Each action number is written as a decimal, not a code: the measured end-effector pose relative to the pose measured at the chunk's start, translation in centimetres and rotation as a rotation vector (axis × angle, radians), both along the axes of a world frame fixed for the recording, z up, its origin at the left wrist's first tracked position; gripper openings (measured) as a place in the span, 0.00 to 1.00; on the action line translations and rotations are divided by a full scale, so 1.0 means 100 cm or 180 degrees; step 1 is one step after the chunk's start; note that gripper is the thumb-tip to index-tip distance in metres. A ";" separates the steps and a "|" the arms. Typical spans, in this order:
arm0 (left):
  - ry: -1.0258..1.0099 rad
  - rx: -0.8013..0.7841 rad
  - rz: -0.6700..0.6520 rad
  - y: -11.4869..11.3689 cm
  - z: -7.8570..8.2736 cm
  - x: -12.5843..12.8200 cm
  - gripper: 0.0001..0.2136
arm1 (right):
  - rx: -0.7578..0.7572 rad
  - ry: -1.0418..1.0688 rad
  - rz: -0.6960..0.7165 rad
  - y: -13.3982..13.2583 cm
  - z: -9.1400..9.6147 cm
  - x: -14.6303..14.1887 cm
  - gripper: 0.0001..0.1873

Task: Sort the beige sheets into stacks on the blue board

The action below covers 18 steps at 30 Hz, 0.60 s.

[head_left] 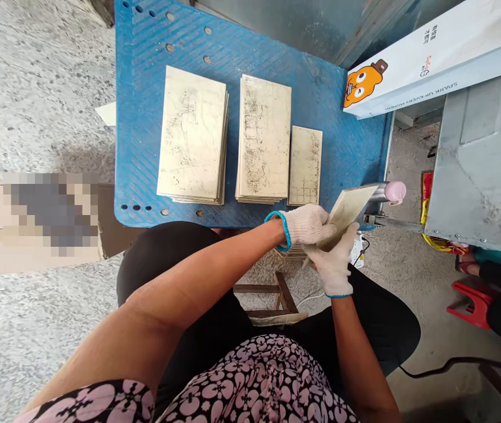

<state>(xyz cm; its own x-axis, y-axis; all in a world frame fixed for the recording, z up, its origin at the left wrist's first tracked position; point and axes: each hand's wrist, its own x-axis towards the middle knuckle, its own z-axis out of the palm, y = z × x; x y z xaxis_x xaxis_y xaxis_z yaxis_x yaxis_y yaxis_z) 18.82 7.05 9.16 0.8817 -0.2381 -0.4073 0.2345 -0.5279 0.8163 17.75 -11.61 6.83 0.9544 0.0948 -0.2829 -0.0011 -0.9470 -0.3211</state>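
Both of my hands wear off-white knit gloves with blue cuffs. My left hand (310, 226) is closed on the near left edge of a cream rectangular board (351, 207), which is held tilted in the air off the table's near right corner. My right hand (334, 261) grips the same board from below and the right, thumb along its edge. On the blue table (138, 147) lie a tall stack of cream boards (193, 135), a second stack (264, 138) beside it, and a smaller cream board pile (306, 167). Dark smudges mark their tops.
Behind the board lies a steel bottle with a pink cap (395, 191). A white paper bag (431, 59) rests at the back right, near a grey metal surface (480, 158). Below my hands stands a wooden frame (283, 294). A red stool (471, 305) and a seated person are at right.
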 end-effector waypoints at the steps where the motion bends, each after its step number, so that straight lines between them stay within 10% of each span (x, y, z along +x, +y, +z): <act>1: 0.0021 -0.0013 0.0059 0.001 -0.001 0.000 0.24 | 0.0057 -0.0004 0.0077 0.004 -0.003 0.002 0.76; 10: 0.0353 0.0220 0.0422 0.015 0.010 0.008 0.27 | 0.0682 0.0032 0.0140 0.022 -0.014 0.050 0.67; 18: 0.0899 0.0852 -0.0583 0.007 0.010 -0.015 0.20 | 0.0065 0.0247 -0.0400 0.072 -0.027 0.107 0.68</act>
